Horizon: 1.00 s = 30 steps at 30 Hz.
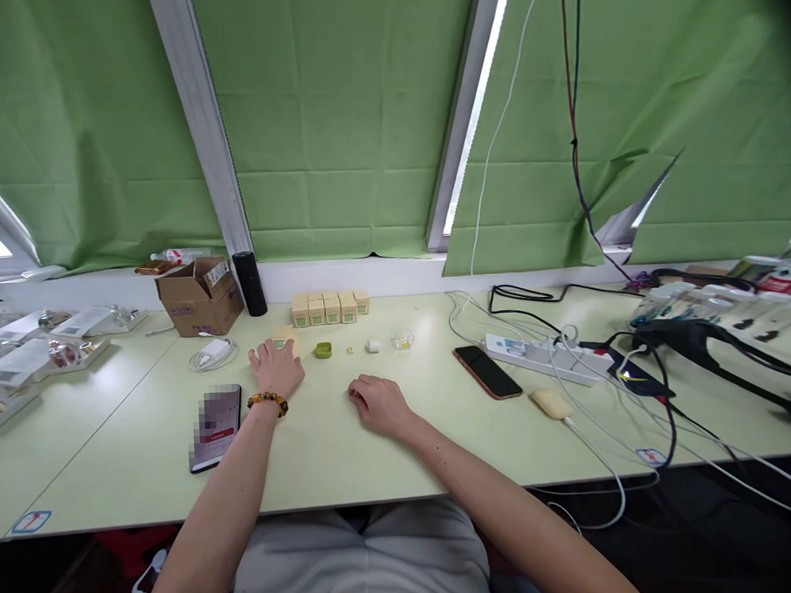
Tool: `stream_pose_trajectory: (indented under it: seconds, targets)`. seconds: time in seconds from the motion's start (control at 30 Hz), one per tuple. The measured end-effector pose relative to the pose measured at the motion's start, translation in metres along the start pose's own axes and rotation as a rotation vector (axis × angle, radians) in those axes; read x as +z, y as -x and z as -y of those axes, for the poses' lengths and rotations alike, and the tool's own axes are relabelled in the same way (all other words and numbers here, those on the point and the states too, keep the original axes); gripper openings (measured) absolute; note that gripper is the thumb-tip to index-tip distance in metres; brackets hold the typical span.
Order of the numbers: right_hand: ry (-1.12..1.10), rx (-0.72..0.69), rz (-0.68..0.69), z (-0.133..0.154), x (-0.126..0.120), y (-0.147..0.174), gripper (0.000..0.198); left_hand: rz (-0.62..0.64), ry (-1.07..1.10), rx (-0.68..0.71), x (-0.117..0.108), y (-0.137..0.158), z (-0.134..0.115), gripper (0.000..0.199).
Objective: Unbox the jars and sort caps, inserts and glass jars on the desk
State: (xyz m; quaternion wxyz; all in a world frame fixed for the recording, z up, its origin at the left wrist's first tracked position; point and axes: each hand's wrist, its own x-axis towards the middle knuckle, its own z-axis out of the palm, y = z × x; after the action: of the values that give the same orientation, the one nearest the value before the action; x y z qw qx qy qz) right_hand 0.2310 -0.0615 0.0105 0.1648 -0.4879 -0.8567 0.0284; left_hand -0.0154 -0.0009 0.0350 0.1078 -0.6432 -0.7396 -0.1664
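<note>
My left hand, with a beaded bracelet at its wrist, lies palm down with its fingers apart. Its fingertips reach a flat kraft-paper piece that they partly cover. Loosely curled on the table, my right hand shows nothing in it. Between and beyond the hands stand a small green open container, a tiny yellowish piece, a small white rounded item and a clear plastic piece. Behind them is a row of several small kraft boxes.
A cardboard box, a black cylinder and a white charger are at the back left. One phone lies beside my left forearm, another phone at right. A power strip and tangled cables spread further right.
</note>
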Motion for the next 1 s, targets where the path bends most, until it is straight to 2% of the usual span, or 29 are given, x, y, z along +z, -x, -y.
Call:
stream_pose_trajectory:
  seconds: [0.13, 0.27, 0.33, 0.4, 0.53, 0.6, 0.77, 1.0]
  targets:
    - [-0.016, -0.009, -0.010, -0.001, 0.001, 0.002, 0.019, -0.034, -0.017, 0.006, -0.002, 0.002, -0.001, 0.044]
    - [-0.078, -0.008, -0.074, -0.005, 0.003, 0.001, 0.021, -0.143, 0.058, 0.028, -0.006, 0.003, -0.006, 0.044]
    - [-0.112, 0.021, -0.124, -0.011, 0.001, -0.003, 0.022, -0.169, 0.149, 0.098, -0.005, 0.003, -0.010, 0.039]
    - [-0.136, 0.070, -0.182, -0.020, -0.002, -0.012, 0.022, -0.134, 0.247, 0.220, -0.002, 0.005, -0.017, 0.033]
    - [-0.131, 0.147, -0.310, -0.045, -0.016, -0.042, 0.024, 0.000, 0.339, 0.457, 0.005, 0.015, -0.032, 0.026]
    - [-0.081, 0.189, -0.320, -0.060, -0.024, -0.063, 0.026, 0.051, 0.361, 0.529, 0.008, 0.020, -0.038, 0.025]
    - [0.132, 0.332, -0.230, -0.096, -0.036, -0.114, 0.036, 0.081, 0.393, 0.538, 0.010, 0.023, -0.039, 0.024]
    - [0.247, 0.326, -0.164, -0.125, -0.034, -0.163, 0.051, 0.034, 0.413, 0.564, 0.011, 0.020, -0.037, 0.021]
